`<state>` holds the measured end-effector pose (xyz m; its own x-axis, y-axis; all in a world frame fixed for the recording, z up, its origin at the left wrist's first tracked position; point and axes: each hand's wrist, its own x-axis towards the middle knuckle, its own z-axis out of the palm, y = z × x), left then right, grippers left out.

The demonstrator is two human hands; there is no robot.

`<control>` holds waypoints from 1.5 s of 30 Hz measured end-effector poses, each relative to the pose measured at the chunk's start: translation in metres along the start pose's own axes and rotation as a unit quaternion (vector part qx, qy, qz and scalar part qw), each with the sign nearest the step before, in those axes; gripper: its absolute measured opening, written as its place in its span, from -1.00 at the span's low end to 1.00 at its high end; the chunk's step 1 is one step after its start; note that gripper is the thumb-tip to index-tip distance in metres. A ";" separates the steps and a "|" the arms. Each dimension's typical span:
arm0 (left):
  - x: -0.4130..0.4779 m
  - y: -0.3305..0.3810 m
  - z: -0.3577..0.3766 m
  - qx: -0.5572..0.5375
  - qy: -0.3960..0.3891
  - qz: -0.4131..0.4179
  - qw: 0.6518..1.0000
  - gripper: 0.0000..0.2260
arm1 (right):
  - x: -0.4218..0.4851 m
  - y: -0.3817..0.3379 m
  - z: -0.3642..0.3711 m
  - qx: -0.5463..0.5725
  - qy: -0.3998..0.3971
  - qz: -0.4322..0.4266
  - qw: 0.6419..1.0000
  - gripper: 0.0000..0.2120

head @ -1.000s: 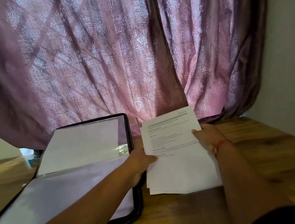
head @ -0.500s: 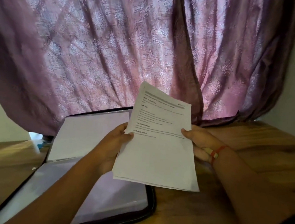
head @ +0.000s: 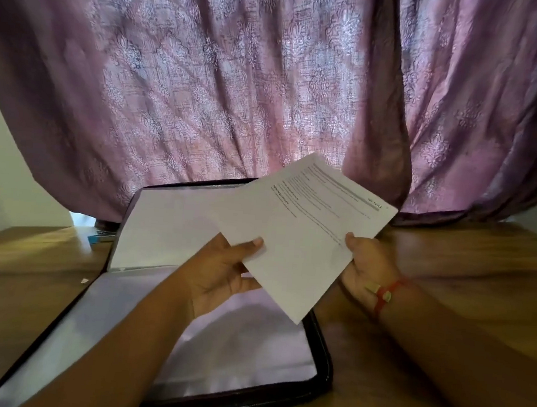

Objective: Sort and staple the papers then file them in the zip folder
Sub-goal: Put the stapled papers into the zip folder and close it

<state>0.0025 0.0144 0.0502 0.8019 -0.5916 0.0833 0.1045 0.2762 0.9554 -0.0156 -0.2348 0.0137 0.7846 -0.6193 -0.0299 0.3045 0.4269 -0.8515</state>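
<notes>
A set of printed white papers (head: pixel 303 235) is held in the air above the open zip folder (head: pixel 233 390), turned sideways with the text running toward the upper right. My left hand (head: pixel 223 270) pinches the papers' lower left edge, thumb on top. My right hand (head: pixel 365 265) grips the right edge, thumb on the sheet; a red thread is tied at that wrist. The black-edged folder lies open on the wooden table (head: pixel 465 260), showing clear plastic sleeves, with a white sheet (head: pixel 165 230) in its far half.
A purple patterned curtain (head: pixel 238 82) hangs right behind the table. A small blue object (head: pixel 100 238) lies at the folder's far left corner. A tiny white scrap (head: pixel 84 281) sits on the table left of the folder. A pale wall stands at the left.
The papers have gone from lying on the table right of the folder to being lifted over it, and both hands have rotated them clockwise to a sideways position.
</notes>
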 end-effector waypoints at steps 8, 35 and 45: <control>0.005 -0.001 -0.012 -0.026 0.090 0.067 0.993 -0.67 | -0.015 -0.026 -0.009 0.031 -0.035 -0.026 0.999 -0.70; 0.002 -0.003 -0.020 0.037 0.106 0.024 0.993 -0.71 | -0.003 -0.061 -0.045 -0.408 -0.082 -0.153 0.896 -0.79; 0.004 -0.009 -0.005 0.133 0.129 0.014 0.983 -0.83 | -0.026 -0.063 -0.012 -0.517 0.006 -0.540 0.664 -0.66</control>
<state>0.0075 0.0131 0.0407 0.9286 -0.3648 0.0682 -0.0491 0.0612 0.9969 -0.0611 -0.2533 0.0617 0.4040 -0.2028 0.8920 0.1480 -0.9478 -0.2825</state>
